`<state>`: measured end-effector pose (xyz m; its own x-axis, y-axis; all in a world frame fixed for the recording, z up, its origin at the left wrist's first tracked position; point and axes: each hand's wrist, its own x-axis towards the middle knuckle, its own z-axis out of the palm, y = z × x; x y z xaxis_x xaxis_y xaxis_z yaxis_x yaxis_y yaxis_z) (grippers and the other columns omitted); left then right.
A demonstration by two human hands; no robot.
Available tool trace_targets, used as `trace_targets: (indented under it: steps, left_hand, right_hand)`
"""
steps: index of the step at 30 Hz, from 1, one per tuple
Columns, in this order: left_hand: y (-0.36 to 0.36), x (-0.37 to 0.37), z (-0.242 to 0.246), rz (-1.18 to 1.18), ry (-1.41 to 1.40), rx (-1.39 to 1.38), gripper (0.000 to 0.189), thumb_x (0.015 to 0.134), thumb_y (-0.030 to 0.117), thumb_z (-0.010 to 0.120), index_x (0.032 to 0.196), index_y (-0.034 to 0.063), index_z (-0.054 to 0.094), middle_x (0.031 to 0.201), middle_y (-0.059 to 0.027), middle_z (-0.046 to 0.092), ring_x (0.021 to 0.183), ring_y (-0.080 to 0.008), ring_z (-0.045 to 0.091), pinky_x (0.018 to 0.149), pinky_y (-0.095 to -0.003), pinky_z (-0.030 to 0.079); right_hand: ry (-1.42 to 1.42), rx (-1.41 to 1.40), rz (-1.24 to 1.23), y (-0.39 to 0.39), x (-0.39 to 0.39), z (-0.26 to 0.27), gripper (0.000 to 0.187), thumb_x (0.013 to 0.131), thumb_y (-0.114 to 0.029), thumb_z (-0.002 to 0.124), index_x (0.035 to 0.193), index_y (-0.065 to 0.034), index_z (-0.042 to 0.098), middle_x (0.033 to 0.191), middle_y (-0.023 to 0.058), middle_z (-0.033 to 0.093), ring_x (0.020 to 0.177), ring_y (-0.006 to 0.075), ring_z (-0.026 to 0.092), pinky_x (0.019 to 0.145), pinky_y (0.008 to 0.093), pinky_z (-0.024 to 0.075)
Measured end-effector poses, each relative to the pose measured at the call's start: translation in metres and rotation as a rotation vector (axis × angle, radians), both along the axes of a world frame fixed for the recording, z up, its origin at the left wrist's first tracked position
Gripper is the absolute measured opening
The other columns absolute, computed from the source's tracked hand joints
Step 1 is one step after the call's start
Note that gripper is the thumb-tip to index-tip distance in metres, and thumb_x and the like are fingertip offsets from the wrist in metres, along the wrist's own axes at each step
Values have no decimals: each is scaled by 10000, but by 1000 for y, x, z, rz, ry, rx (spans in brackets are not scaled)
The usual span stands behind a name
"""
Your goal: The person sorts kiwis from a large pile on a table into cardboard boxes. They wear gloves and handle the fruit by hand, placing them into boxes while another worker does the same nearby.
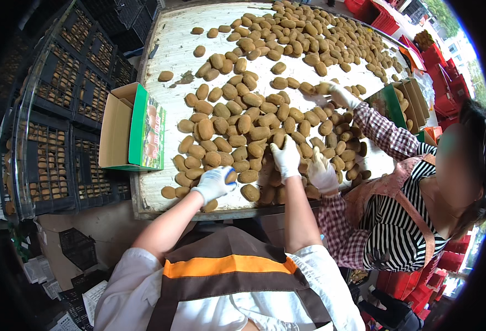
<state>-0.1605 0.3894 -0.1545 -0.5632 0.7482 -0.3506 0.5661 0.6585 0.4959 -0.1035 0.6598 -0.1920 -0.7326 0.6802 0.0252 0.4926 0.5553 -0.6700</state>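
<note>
Many brown kiwifruit [226, 124] lie spread over the white tabletop [172, 49] in front of me. My left hand [214, 185], in a white glove, is near the table's front edge and grips a single kiwifruit [231, 177] between thumb and fingers. Farther right, my gloved right hand [286, 159] reaches into the thick of the pile. Its thumb and fingers close around a kiwifruit [279, 140] that still sits among the others. Left of the fruit stands a green cardboard box [138, 128] with printed pictures and lettering, its open side turned left.
A co-worker [408, 207] stands close on my right, both gloved hands [323, 171] over the fruit. Beside that person is another green box [385, 105] holding kiwifruit. Black crates [48, 161] of fruit are stacked at left; red crates [437, 62] stand beyond the table at right.
</note>
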Motion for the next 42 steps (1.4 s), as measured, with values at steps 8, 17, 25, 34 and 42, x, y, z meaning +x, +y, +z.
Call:
trace_targets:
  steps: [8,17,25,34,42]
  left_hand:
    - [-12,-61,41,511,-562,714,288,977,29,568,1259,11,626,1219,-59,646,1115,-137,613,981,-279,498]
    - [63,-44,16,-508,634,-594,302,961,241,590,1207,128,724,1313,-138,578,1141,-287,604,869,-389,530]
    - [36,-90,36,-205,173,-221,560,881,453,725,1195,-10,705,1262,-162,588,1091,-260,660,935,-427,541]
    - [-128,-126,121,806,-885,1400,690,989,614,486,1343,31,593,1112,-81,714,843,-142,679,620,-255,526]
    - [-208,-166,135,576,195,794,497,873,146,794,1324,47,611,1344,-104,576,1247,-235,568,1072,-361,449]
  right_hand:
    - [437,-1436,-153,-20,78,17,269,937,-278,675,1114,-76,666,912,77,701,739,202,668,579,332,540]
    - [-445,-92,407,-75,38,45,684,819,-477,774,1411,-183,599,1176,215,711,1050,375,696,905,443,555]
    - [-100,-726,149,-66,29,26,446,891,-354,761,1219,-56,714,1012,76,753,859,170,687,801,317,547]
    - [196,-1429,-149,-70,28,32,403,950,-310,699,1246,-44,637,1127,63,668,974,195,645,822,345,560]
    - [386,-1544,-58,-141,-23,110,488,919,-380,703,1297,-87,607,1222,88,652,1013,230,655,786,356,563]
